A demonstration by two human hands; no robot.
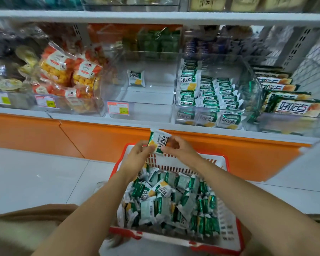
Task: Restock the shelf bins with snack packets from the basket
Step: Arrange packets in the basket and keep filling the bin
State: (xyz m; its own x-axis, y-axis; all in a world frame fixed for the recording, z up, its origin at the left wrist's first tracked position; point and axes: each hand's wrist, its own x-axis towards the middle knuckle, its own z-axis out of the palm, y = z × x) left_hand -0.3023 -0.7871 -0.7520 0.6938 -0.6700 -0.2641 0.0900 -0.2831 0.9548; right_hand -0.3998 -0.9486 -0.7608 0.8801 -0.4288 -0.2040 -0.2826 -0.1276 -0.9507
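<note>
A red and white basket [227,231] on the floor holds several green and white snack packets [164,200]. Above its far rim, my left hand [139,154] and my right hand [179,148] pinch one packet [158,140] between them, left hand at its lower left edge, right hand at its right side. On the shelf ahead, the clear middle bin [137,100] holds a single matching packet [136,78]. The clear bin to its right [216,109] is packed with several of the same packets.
A bin of orange and yellow snack bags [70,74] stands left of the middle bin. Flat snack boxes [288,102] are stacked at the far right. Price tags [118,107] hang on the bin fronts. An orange base panel [100,137] runs under the shelf above a pale tiled floor.
</note>
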